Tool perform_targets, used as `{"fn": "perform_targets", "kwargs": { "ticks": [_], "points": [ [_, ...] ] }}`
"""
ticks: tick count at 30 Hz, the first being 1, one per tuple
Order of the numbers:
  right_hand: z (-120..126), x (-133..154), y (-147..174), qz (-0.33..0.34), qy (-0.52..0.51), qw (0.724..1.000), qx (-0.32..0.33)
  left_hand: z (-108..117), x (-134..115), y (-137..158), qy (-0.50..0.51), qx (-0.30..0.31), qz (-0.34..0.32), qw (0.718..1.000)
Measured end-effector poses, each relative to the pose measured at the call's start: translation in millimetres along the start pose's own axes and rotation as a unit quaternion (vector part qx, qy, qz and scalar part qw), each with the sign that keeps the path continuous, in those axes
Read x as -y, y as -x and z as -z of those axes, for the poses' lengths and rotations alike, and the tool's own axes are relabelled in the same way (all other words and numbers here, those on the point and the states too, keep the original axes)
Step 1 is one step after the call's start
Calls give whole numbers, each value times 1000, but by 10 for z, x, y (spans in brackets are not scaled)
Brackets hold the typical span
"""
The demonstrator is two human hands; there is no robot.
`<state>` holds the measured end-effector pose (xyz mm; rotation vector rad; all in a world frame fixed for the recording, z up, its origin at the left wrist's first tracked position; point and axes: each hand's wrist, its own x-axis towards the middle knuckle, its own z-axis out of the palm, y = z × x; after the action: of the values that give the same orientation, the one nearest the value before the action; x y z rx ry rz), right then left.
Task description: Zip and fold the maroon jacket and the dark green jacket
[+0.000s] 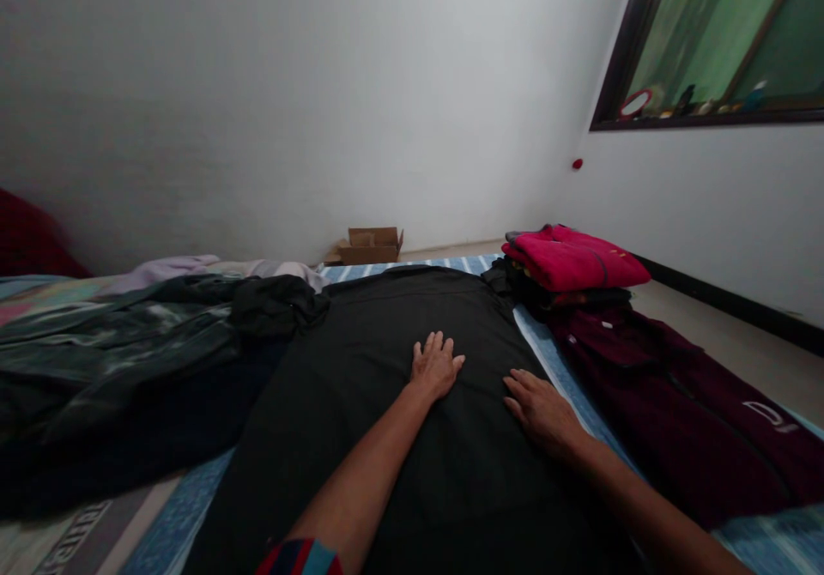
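Observation:
A dark shirt [366, 369] lies spread out on the bed, its collar end away from me and its sleeves out to the sides. On its middle rests my left hand [436, 367], palm down with the fingers spread. My right hand [539, 408] lies flat near the shirt's right edge, fingers stretched out. Neither hand grips anything. Both forearms reach in from the bottom of the view, and a striped sleeve shows on the left arm.
Rumpled dark clothes [129, 352] are heaped to the left. At right, a folded stack topped by a pink garment [572, 257] stands behind a maroon garment [682, 412]. A cardboard box [370, 249] sits by the wall beyond the blue bedsheet [554, 360].

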<state>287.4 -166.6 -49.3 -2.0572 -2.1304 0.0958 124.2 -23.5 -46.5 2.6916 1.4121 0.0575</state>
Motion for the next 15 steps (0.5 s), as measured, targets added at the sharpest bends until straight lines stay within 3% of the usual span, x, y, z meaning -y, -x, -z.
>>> {"fn": "perform_targets", "kwargs": {
  "ticks": [6, 10, 13, 15],
  "points": [
    [-80, -33, 60, -22, -1, 1000, 6, 58, 17, 474, 13, 12, -28, 999],
    [-97, 83, 198, -25, 31, 999, -32, 90, 146, 812, 23, 27, -22, 999],
    [-125, 248, 433, 27, 30, 995, -94, 132, 235, 1089, 28, 18, -13, 999],
    [-155, 372, 633, 107, 19, 986, -128, 185, 283, 1313, 34, 14, -2, 999]
  ]
}}
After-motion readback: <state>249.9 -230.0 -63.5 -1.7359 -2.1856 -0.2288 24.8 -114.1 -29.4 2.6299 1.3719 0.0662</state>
